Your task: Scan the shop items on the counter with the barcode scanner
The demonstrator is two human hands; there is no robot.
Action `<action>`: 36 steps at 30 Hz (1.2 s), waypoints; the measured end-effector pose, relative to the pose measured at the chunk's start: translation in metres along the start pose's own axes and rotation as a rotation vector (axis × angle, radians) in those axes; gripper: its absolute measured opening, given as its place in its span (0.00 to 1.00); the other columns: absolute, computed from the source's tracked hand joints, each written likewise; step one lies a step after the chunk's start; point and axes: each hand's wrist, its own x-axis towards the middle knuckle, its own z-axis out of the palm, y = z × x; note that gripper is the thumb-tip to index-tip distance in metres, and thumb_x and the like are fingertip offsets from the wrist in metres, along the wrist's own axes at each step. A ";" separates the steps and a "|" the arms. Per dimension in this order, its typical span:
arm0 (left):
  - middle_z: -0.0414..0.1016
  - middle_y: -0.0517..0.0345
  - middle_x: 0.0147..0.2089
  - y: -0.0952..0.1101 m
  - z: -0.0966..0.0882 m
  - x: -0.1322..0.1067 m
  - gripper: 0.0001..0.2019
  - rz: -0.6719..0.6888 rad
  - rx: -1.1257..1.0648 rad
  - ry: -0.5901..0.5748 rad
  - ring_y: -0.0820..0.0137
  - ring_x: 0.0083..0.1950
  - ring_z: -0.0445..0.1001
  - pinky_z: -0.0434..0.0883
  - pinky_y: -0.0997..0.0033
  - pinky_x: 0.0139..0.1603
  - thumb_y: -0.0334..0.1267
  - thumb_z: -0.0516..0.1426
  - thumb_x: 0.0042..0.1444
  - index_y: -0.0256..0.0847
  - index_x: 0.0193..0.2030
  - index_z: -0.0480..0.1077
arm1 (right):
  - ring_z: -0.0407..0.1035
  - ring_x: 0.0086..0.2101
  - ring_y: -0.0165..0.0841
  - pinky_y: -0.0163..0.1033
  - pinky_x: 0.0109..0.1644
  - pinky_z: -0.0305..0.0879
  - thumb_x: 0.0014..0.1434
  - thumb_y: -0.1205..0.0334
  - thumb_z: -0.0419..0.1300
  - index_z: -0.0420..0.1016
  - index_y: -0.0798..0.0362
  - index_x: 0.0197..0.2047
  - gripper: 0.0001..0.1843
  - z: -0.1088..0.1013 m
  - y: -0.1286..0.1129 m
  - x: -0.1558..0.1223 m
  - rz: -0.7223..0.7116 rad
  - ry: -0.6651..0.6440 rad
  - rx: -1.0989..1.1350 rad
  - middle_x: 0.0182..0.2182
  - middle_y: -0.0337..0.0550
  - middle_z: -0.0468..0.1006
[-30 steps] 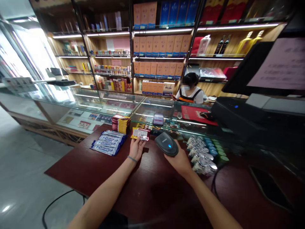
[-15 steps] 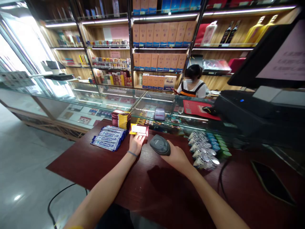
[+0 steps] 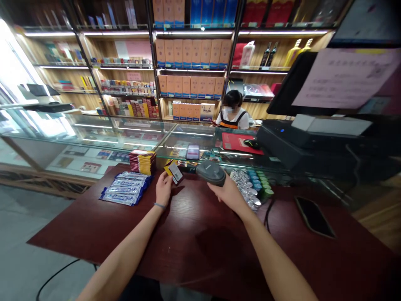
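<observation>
My left hand (image 3: 163, 188) is closed on a small yellow and dark red packet (image 3: 173, 170) with a white label, held tilted above the table. My right hand (image 3: 228, 191) grips a dark grey barcode scanner (image 3: 211, 172) by its handle, its head pointing left toward the packet. Left of my left hand stands a stack of similar red and yellow packets (image 3: 142, 161). In front of that stack lie several blue and white wrapped packs (image 3: 127, 188) side by side. Silver-topped cans (image 3: 247, 188) stand in rows just beyond my right hand, partly hidden by it.
A phone (image 3: 315, 216) lies on the dark red table (image 3: 194, 246) at the right, near a black cable (image 3: 268, 215). Behind runs a glass display counter (image 3: 125, 130), with a monitor (image 3: 291, 83) at the right. A person (image 3: 233, 110) sits beyond it, before stocked shelves.
The packet in my left hand has turned from nearly level to a steep tilt. The scanner has risen slightly relative to the table. My view has shifted right.
</observation>
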 end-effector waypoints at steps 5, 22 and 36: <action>0.83 0.53 0.47 0.009 0.018 -0.005 0.10 0.237 0.505 -0.164 0.60 0.50 0.81 0.74 0.63 0.52 0.42 0.58 0.62 0.45 0.48 0.73 | 0.59 0.13 0.26 0.33 0.20 0.56 0.58 0.50 0.65 0.68 0.51 0.29 0.15 -0.045 -0.011 0.001 -0.017 0.053 0.275 0.14 0.30 0.67; 0.81 0.45 0.45 -0.033 0.150 -0.030 0.10 0.467 0.848 -0.759 0.57 0.51 0.79 0.71 0.61 0.58 0.30 0.57 0.61 0.47 0.43 0.78 | 0.58 0.14 0.24 0.30 0.17 0.55 0.53 0.52 0.68 0.67 0.49 0.33 0.15 -0.142 -0.020 -0.028 0.002 0.340 0.549 0.16 0.28 0.66; 0.81 0.48 0.50 -0.049 0.162 -0.024 0.13 0.434 0.813 -0.791 0.59 0.55 0.78 0.70 0.61 0.61 0.30 0.60 0.60 0.52 0.46 0.80 | 0.59 0.13 0.25 0.31 0.16 0.56 0.53 0.53 0.68 0.67 0.50 0.32 0.14 -0.146 -0.019 -0.028 -0.013 0.357 0.573 0.15 0.29 0.66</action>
